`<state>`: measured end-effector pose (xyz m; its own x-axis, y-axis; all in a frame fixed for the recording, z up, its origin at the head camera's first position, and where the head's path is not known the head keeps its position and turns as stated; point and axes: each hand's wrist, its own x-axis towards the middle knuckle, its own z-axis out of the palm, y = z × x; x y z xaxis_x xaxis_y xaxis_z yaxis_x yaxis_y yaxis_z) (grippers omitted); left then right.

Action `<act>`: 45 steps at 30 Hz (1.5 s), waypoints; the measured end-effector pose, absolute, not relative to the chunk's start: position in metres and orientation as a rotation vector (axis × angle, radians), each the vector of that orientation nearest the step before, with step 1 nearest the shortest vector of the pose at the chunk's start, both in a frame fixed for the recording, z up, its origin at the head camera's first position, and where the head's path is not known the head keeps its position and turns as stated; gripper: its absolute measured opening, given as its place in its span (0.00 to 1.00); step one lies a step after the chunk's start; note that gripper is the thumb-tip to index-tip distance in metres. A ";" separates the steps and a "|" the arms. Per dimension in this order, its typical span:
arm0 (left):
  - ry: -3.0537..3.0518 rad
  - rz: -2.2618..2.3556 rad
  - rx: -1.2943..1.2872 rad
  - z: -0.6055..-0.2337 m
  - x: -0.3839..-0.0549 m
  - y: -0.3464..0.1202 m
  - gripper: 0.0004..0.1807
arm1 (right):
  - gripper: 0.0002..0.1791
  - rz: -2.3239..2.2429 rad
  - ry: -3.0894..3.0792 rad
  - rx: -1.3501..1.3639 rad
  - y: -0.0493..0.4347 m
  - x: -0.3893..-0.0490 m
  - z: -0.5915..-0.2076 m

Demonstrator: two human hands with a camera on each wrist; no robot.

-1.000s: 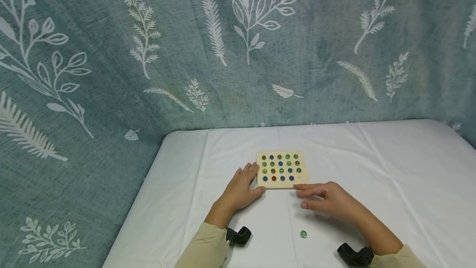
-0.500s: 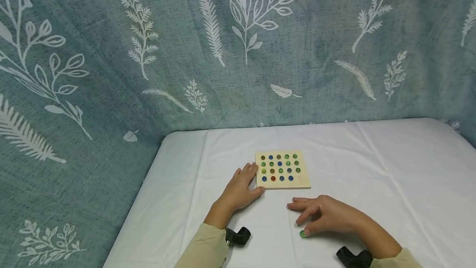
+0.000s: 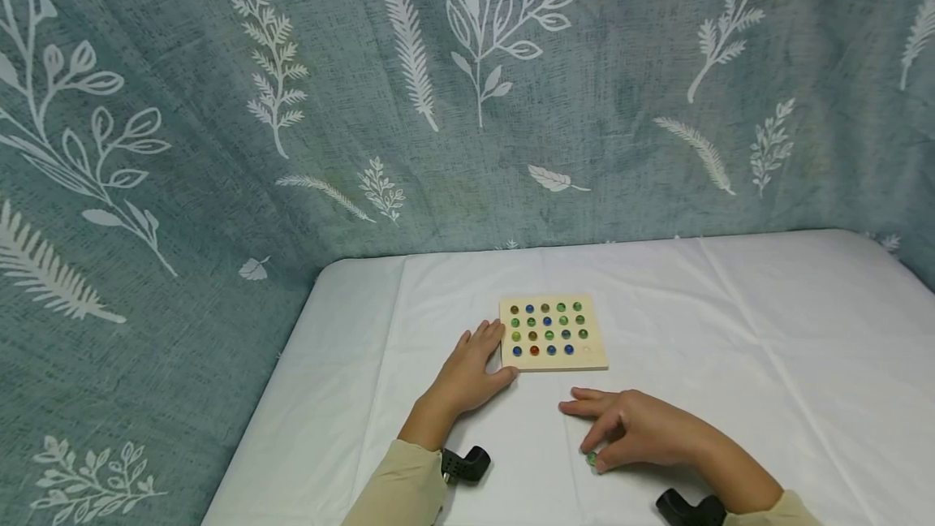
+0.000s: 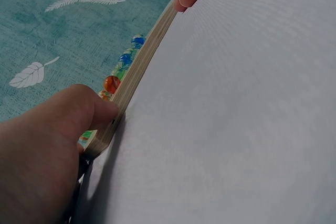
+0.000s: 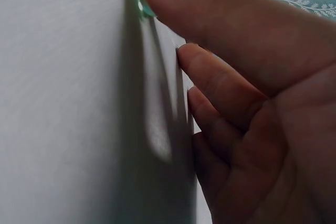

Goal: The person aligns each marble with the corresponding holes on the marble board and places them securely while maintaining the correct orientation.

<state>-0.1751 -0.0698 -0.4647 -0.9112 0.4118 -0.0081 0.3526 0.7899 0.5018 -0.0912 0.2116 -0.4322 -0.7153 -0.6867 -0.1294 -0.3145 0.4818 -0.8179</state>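
Observation:
A pale wooden board [image 3: 595,360] lies on the table with rows of glass marbles in it, green, blue, amber and red. A bare hollow [image 3: 586,350] shows near its front right corner. My left hand [image 3: 467,376] rests at the board's left side, fingers along that edge and thumb at the front left corner; the left wrist view shows the thumb [image 4: 105,111] against the board's wooden side. In front of the board, my right hand [image 3: 643,428] pinches a green marble [image 3: 592,459] between thumb and index finger, low over the cloth. Its other fingers stretch out toward the left.
A white cloth [image 3: 730,347] with fold lines covers the table. Behind and to the left hangs a teal curtain [image 3: 621,104] with white leaf prints. Black wrist cameras [image 3: 467,463] are strapped at both sleeves.
My right hand has come from the board's front right corner down to the green marble on the cloth, and its thumb and index finger have closed on it. The left hand stays put.

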 end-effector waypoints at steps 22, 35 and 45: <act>2.871 0.781 0.633 -0.465 -0.175 -0.072 0.43 | 0.13 -1.073 2.334 -0.829 0.208 -0.092 -0.431; 2.863 0.771 0.655 -0.464 -0.175 -0.071 0.43 | 0.16 -1.190 2.599 -0.657 0.215 -0.105 -0.425; 2.875 0.783 0.666 -0.466 -0.175 -0.071 0.43 | 0.21 -1.371 2.894 -0.125 0.218 -0.140 -0.430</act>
<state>-0.1748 -0.0712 -0.4659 -0.9012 0.4325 0.0280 0.3870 0.7738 0.5014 -0.1395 0.2180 -0.4303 -0.9950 -0.0431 0.0906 -0.0974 0.6313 -0.7694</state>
